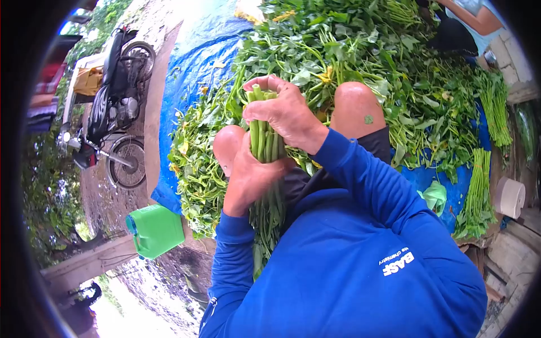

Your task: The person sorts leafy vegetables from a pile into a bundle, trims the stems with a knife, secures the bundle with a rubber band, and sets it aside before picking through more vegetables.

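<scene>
Upright between my knees stands a bunch of green stems (260, 135), probably water spinach, with its cut ends up and its leaves hanging down in front of my lap. My left hand (251, 177) is wrapped round the middle of the bunch. Higher up, my right hand (290, 115) curls its fingers and thumb around the stem tops. A wide heap of loose leafy greens (332, 42) surrounds my knees, lying on a blue tarp (194, 62).
Tied bundles of greens (479, 186) lie at the right edge beside a light green plastic bag (435, 197). A green jerrycan (158, 230) stands at left, with a parked motorcycle (115, 107) beyond. Another person's arm (479, 19) shows at upper right.
</scene>
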{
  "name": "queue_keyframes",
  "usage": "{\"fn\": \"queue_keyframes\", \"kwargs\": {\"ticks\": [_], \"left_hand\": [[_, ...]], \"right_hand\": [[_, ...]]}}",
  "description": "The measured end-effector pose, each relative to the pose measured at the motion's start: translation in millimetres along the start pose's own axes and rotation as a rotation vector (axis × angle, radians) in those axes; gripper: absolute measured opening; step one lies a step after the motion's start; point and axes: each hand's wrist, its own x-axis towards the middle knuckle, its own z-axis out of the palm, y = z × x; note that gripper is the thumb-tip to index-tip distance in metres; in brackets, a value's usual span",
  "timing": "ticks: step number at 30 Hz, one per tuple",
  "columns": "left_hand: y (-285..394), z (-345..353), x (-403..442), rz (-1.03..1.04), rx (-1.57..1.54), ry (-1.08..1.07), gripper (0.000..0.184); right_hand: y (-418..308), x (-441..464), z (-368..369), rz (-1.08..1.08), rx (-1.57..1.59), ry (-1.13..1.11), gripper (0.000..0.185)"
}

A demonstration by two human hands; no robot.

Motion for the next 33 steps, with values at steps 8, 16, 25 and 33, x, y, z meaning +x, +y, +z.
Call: {"fn": "queue_keyframes", "kwargs": {"ticks": [8, 16, 25, 33], "left_hand": [[-1, -85, -48, -0.090, -0.566, -0.066, 0.064], [-27, -172, -137, -0.262, -0.637, 0.090, 0.074], [-72, -28, -71, -0.252, -0.628, -0.223, 0.085], [-19, 57, 15, -0.094, -0.266, -0.445, 0.078]], "right_hand": [[-39, -2, 34, 0.132, -0.302, -0.323, 0.113], [-75, -73, -128, -0.014, -0.512, 0.104, 0.031], [-61, -332, -362, -0.197, -0.595, 1.304, 0.019], [54, -503, -459, 0.180, -1.078, 1.822, 0.023]]}}
